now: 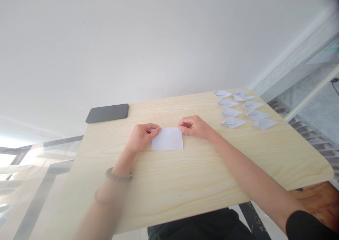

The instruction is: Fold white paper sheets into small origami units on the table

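A white rectangular sheet of paper [167,140] lies at the middle of the light wooden table. My left hand [143,136] pinches its far left corner, thumb on top and fingers curled behind. At the far right corner, my right hand [192,127] grips the paper between thumb and forefinger, the other fingers curled in. The paper's near edge rests straight and level. Beneath the fingers, the two far corners are partly hidden.
Several folded white paper boats [233,122] stand in two rows at the table's far right. A dark smartphone [108,113] lies at the far left corner. Behind the wooden tabletop [169,183] rises a pale wall [159,49].
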Demonstrator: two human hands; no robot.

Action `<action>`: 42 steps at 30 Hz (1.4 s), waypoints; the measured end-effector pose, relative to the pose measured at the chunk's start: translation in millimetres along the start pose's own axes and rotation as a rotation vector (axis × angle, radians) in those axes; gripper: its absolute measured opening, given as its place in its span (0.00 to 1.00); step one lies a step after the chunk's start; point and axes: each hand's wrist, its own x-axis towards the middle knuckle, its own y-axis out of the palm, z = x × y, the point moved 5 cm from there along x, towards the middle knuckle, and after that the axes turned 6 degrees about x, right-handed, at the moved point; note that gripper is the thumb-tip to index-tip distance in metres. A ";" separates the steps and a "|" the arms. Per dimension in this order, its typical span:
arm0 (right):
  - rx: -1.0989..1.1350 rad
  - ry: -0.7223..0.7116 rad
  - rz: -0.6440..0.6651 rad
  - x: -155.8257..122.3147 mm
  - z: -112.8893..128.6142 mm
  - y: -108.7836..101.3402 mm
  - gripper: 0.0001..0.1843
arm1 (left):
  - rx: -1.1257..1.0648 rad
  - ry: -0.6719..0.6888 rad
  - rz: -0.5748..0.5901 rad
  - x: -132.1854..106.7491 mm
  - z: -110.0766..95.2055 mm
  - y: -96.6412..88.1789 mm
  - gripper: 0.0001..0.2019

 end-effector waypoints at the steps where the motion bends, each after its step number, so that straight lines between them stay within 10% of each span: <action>1: 0.002 0.008 0.013 -0.4 -0.5 -1.2 0.06 | 0.004 -0.003 0.000 0.1 0.1 -0.7 0.17; 15: 0.084 0.145 -0.045 -3.6 -7.2 -18.4 0.09 | -0.087 -0.136 -0.107 1.0 18.2 -19.0 0.19; 24: -0.066 0.046 -0.251 4.3 1.9 -0.5 0.15 | -0.064 -0.069 -0.113 2.3 2.6 3.7 0.19; 29: -0.303 -0.015 -0.428 4.1 -1.0 -0.5 0.10 | 0.376 0.244 -0.239 -1.4 -14.5 7.0 0.18; 42: -0.647 -0.387 -0.073 6.3 6.2 7.0 0.19 | 0.807 0.515 -0.169 7.1 -24.5 13.6 0.15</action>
